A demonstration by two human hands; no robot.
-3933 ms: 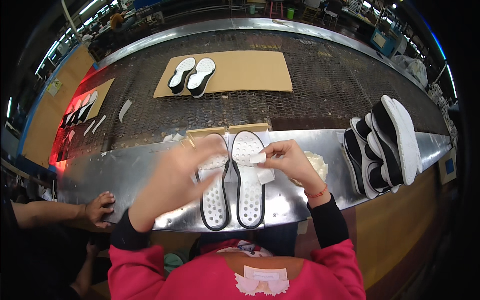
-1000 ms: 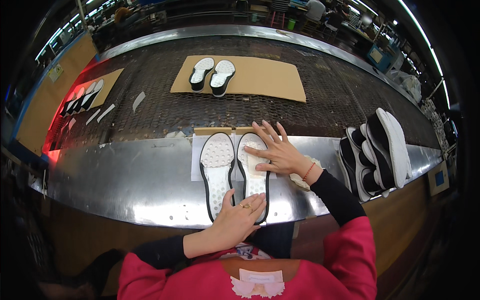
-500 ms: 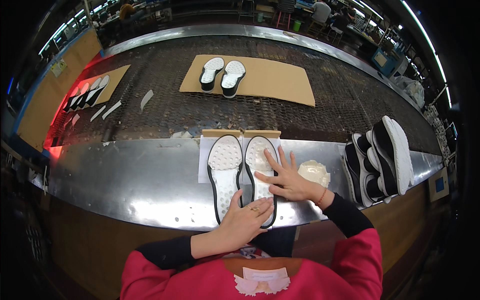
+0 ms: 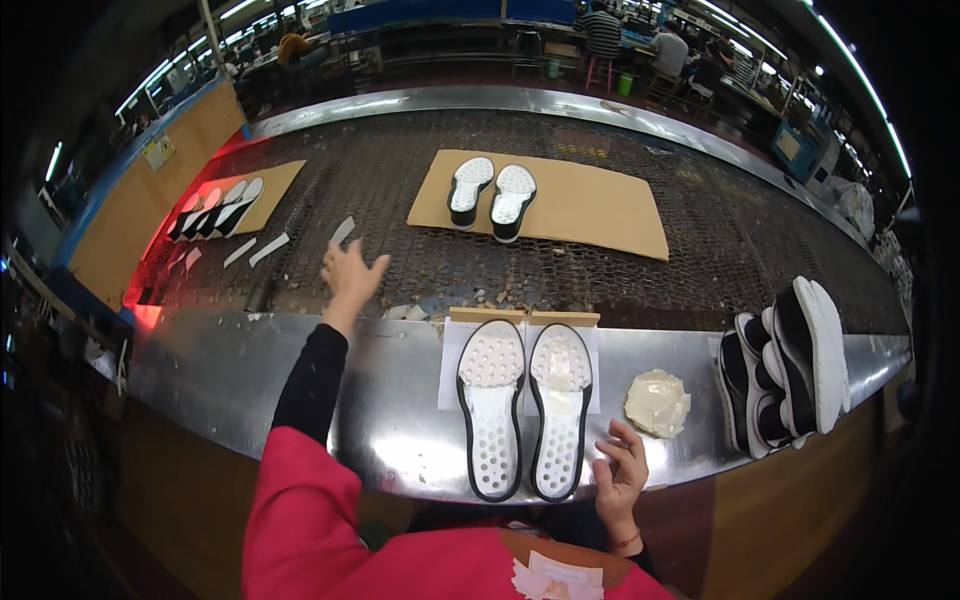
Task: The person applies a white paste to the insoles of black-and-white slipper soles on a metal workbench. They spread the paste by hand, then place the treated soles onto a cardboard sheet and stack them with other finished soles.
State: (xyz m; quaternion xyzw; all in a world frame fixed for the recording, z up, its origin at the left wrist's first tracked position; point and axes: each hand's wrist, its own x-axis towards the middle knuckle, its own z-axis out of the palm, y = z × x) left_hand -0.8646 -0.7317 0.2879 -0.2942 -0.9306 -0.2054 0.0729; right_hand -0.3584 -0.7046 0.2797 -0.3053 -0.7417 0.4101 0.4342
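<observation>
My left hand [image 4: 352,275] is stretched out over the dark mesh belt, its thumb spread from the fingers. A thin white strip [image 4: 343,231] lies just beyond its fingertips; I see nothing held. My right hand [image 4: 622,468] is loosely curled with fingers apart, empty, by the metal table's front edge. Left of it, a black-edged white shoe sole [image 4: 560,440] lies flat, a translucent cream patch [image 4: 561,370] on its upper half. Beside that sole lies its mate [image 4: 492,425], both over white paper [image 4: 449,375]. Near the right hand sits a round cream pad [image 4: 657,403].
Several soles [image 4: 790,365] are stacked at the table's right end. On the mesh belt [image 4: 340,140], one cardboard sheet [image 4: 600,205] carries two soles, and another [image 4: 285,182] holds several under red light. More white strips [image 4: 268,249] lie near a wooden panel [image 4: 190,165].
Both hands have left the right-hand sole. My left hand has reached forward and left over the belt; the right has drawn back toward the table edge. The camera view has shifted.
</observation>
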